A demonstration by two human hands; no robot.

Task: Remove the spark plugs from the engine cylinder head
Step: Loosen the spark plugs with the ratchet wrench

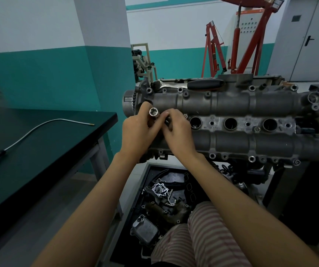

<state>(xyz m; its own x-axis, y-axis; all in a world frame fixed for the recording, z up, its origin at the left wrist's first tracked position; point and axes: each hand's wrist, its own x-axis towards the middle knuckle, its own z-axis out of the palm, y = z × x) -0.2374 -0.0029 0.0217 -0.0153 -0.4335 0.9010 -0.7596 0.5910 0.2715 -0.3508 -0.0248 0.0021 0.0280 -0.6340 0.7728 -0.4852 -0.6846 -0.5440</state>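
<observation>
1. The cylinder head (231,105) sits on a stand in the middle of the view, with a row of round plug wells along its centre; three wells (230,123) stand open to the right of the hands, and no spark plug can be made out in them (too dark inside to tell)
2. The left hand (138,130) is curled round a silver socket (152,112), its open end turned up toward the camera, at the left end of the head
3. The right hand (177,128) has its fingers bent and meets the left hand at the socket; its fingertips appear to pinch the socket's side, while a dark part just beneath them is hidden
4. A ratchet wrench (189,84) with a black handle lies along the far edge of the head
5. Below the head, a black tray (149,170) holds loose engine parts and a chain
6. To the left, a dark table (39,151) bears a long bent metal rod (39,128)
7. Red workshop cranes (241,45) stand by the back wall
</observation>
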